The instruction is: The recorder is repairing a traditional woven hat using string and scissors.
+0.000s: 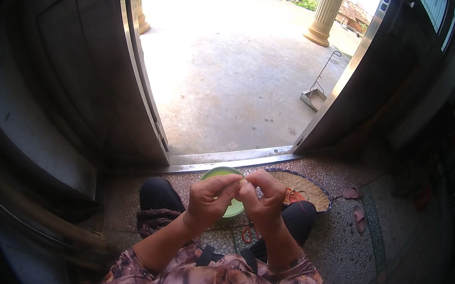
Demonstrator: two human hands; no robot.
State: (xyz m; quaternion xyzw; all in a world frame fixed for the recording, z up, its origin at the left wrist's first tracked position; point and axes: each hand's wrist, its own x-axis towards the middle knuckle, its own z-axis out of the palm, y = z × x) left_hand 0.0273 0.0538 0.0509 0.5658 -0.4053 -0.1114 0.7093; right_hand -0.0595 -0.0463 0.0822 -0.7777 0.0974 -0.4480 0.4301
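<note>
Both hands meet in front of me, raised over a green basin (234, 210). My left hand (207, 198) is closed, thumb and fingers pinched together. Its fingertips touch those of my right hand (264, 200), which is pinched in the same way. Whatever lies between the fingertips is too small to name. The hands hide much of the basin. Beyond my right knee sits a shallow round woven basket (311, 191) with a dark rim. Some orange-red strands (293, 196) lie in it. Between my legs, an orange-red looped thing (248, 234) rests on the floor.
An open doorway with a metal threshold (231, 157) lies ahead, between dark door leaves (81, 60) on both sides. Outside on the concrete stands a long-handled dustpan (314, 98) near a column (324, 19). Pink slippers (359, 219) lie on the speckled floor at right.
</note>
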